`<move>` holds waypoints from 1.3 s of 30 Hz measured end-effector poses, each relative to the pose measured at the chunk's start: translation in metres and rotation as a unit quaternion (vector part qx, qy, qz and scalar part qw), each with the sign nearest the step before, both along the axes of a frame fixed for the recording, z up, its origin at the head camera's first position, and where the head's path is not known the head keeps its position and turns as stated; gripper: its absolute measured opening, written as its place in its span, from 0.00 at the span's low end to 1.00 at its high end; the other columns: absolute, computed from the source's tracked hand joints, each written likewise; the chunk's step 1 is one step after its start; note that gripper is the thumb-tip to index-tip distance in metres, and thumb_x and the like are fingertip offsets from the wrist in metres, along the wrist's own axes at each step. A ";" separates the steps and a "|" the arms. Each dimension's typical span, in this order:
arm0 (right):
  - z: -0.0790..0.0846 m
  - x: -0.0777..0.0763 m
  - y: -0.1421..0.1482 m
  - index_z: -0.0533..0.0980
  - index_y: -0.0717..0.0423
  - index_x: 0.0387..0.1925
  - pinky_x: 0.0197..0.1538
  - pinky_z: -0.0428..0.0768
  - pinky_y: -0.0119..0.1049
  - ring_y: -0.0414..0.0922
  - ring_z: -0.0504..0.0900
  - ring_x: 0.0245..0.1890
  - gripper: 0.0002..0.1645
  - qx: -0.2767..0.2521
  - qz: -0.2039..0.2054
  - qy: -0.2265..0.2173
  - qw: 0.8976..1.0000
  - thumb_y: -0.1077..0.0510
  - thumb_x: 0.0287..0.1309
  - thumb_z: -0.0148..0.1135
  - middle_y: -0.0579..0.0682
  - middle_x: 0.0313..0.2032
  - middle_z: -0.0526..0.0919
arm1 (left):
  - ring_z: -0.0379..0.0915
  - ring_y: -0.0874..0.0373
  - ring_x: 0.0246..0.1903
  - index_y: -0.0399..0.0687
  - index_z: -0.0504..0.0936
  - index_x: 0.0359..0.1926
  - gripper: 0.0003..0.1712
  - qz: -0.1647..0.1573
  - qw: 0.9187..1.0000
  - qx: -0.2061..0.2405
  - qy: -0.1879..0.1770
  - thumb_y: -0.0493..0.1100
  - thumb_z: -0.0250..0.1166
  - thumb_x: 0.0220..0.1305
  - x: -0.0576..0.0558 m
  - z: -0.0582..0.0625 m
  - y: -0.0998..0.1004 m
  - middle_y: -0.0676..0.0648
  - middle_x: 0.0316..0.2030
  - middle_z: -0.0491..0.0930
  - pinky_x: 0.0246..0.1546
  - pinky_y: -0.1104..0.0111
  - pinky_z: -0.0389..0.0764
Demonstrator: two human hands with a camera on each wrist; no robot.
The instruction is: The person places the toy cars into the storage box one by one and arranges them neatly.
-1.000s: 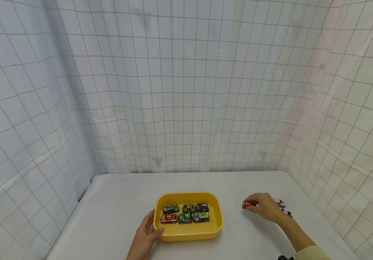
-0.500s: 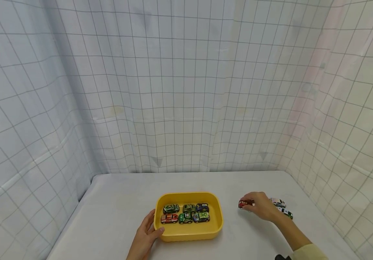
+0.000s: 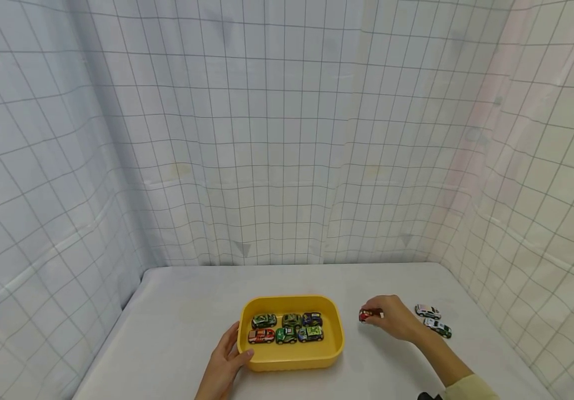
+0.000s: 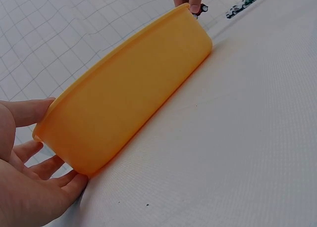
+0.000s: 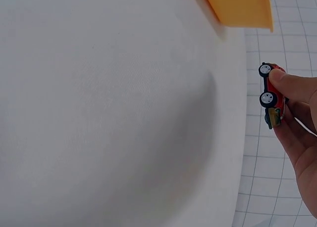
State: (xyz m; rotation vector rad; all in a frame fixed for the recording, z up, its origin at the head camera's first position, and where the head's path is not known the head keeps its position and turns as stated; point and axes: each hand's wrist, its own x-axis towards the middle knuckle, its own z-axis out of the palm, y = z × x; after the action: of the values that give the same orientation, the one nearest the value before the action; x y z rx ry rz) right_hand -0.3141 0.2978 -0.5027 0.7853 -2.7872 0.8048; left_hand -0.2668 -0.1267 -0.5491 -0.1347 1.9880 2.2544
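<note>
My left hand (image 3: 223, 364) grips the left end of a yellow plastic bin (image 3: 287, 365), thumb over the rim and fingers against the outer wall. Inside the bin, several toy cars stand in two rows, among them a red one (image 3: 261, 336) and a green one (image 3: 286, 335). To the right of the bin, my right hand (image 3: 394, 318) pinches a red toy car (image 5: 277, 86) between thumb and fingers. In the right wrist view this car is raised over the table, white-hubbed wheels showing, with a yellow-green part (image 5: 273, 117) at one end, partly hidden by the fingers.
Two white toy cars, one plain-topped (image 3: 427, 311) and one with green (image 3: 438, 327), lie on the white-covered table (image 3: 181, 311) to the right of my right hand. Grid-patterned white curtains (image 3: 287, 166) enclose the table at the back and both sides.
My right hand has carried the red toy car leftward toward the bin, uncovering the two white cars behind it. My left hand and the bin have stayed in place.
</note>
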 end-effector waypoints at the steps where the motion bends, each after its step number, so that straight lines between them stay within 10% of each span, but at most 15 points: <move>1: 0.000 0.000 -0.001 0.87 0.58 0.45 0.44 0.87 0.38 0.40 0.84 0.39 0.10 -0.001 0.000 0.000 1.000 0.63 0.60 0.74 0.44 0.41 0.88 | 0.44 0.25 0.74 0.34 0.45 0.81 0.53 0.000 1.000 0.000 0.001 0.28 0.69 0.65 0.000 0.000 0.000 0.23 0.77 0.41 0.66 0.43 0.69; 39: 0.014 -0.007 -0.041 0.87 0.56 0.47 0.43 0.86 0.34 0.35 0.81 0.38 0.12 0.000 0.054 0.023 0.998 0.63 0.61 0.74 0.40 0.41 0.87 | 0.45 0.25 0.73 0.35 0.46 0.81 0.54 0.001 1.000 0.003 0.000 0.28 0.69 0.64 0.000 -0.002 -0.001 0.23 0.77 0.41 0.67 0.42 0.68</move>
State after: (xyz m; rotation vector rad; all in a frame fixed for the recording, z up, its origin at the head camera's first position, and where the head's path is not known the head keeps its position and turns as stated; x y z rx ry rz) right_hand -0.3213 0.2571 -0.4891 0.9478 -2.7245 0.7932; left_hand -0.2672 -0.1279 -0.5509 -0.1352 1.9807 2.2612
